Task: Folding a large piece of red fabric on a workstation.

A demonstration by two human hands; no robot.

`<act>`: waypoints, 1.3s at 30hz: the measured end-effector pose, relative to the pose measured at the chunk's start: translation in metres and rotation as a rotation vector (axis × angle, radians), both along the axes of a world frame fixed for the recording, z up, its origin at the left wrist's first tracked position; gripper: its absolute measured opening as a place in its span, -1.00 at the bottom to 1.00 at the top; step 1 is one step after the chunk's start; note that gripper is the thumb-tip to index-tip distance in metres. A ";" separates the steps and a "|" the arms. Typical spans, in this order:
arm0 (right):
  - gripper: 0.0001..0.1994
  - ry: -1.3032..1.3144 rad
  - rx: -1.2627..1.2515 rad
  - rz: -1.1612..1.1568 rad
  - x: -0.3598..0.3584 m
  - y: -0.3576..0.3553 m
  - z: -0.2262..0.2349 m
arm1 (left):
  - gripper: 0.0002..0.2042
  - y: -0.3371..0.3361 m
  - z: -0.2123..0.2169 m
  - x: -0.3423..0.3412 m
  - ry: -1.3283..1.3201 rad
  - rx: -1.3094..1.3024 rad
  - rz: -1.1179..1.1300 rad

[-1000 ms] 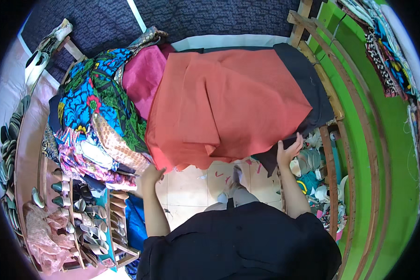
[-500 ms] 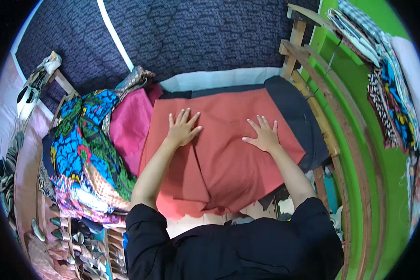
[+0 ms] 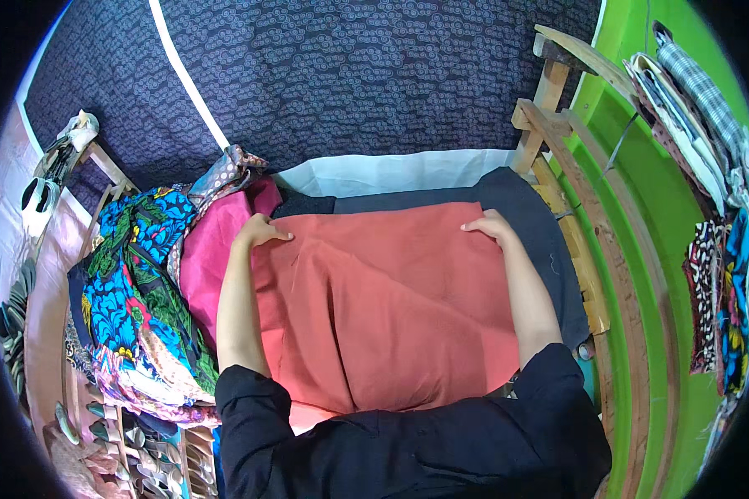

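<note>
A coral-red cloth (image 3: 408, 308) is spread in front of me and reaches down to my body, with long creases running through its left half. My left hand (image 3: 260, 230) is closed on its far left corner, thumb on top and fingers mostly hidden at the edge. At the far right corner, my right hand (image 3: 493, 228) pinches the cloth in the same way, its thumb pointing inward. Beneath and beyond the coral cloth lies a dark grey cloth (image 3: 545, 249), showing along the far and right sides.
Bunched at the left are a magenta cloth (image 3: 212, 245) and a blue-green patterned cloth (image 3: 137, 233). Wooden slats (image 3: 632, 333) curve along the right by a green wall (image 3: 682, 166), where folded fabrics (image 3: 682, 116) hang. Shoes (image 3: 146, 457) fill a rack at lower left. A dark patterned curtain (image 3: 349, 83) stands behind.
Both hands went from lying flat with spread fingers on the coral cloth to gripping its far corners. The cloth's far edge is straighter, and its near part has come closer to my body.
</note>
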State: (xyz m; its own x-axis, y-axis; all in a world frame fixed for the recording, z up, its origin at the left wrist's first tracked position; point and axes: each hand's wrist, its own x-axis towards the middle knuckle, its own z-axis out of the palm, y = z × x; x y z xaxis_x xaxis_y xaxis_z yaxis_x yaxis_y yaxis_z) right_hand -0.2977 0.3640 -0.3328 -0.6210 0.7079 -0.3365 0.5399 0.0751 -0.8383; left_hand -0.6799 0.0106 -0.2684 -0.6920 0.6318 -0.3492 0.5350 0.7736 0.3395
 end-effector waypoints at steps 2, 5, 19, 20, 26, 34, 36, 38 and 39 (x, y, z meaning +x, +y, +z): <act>-0.50 0.079 -0.113 0.009 0.014 -0.003 0.019 | -0.61 -0.006 0.001 -0.006 -0.447 0.342 -0.081; -0.59 0.234 -0.219 0.010 0.028 -0.017 0.038 | -0.64 -0.023 0.003 -0.004 -0.544 0.449 -0.075; -0.82 0.659 0.585 -0.037 -0.031 -0.235 0.093 | -0.69 -0.007 0.040 0.188 -0.552 1.320 0.128; -0.83 0.698 0.534 0.008 -0.028 -0.269 0.110 | -0.73 -0.007 0.023 0.195 -0.753 1.403 0.183; -0.81 0.722 0.410 0.114 -0.028 -0.345 0.072 | -0.62 -0.023 0.021 0.268 -1.031 1.681 0.288; -0.68 0.841 -0.148 0.492 -0.004 -0.331 0.028 | -0.63 -0.052 0.004 0.281 -0.874 1.283 0.391; -0.75 0.774 -0.245 0.479 0.011 -0.336 0.045 | -0.70 -0.062 -0.038 0.262 -0.644 1.499 0.339; -0.73 0.730 -0.282 0.423 0.037 -0.338 0.078 | -0.69 -0.074 -0.048 0.264 -0.617 1.565 0.309; -0.70 0.717 -0.295 0.384 0.050 -0.339 0.091 | -0.68 -0.083 -0.052 0.265 -0.619 1.578 0.309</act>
State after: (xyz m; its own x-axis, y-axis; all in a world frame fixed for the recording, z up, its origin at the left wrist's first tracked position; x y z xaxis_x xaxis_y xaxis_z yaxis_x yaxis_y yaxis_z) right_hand -0.2474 0.0249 -0.2414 -0.9321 0.3506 0.0914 -0.1452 -0.1305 -0.9807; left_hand -0.4153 -0.0727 -0.3200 -0.8570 0.4794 0.1889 -0.0506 -0.4431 0.8951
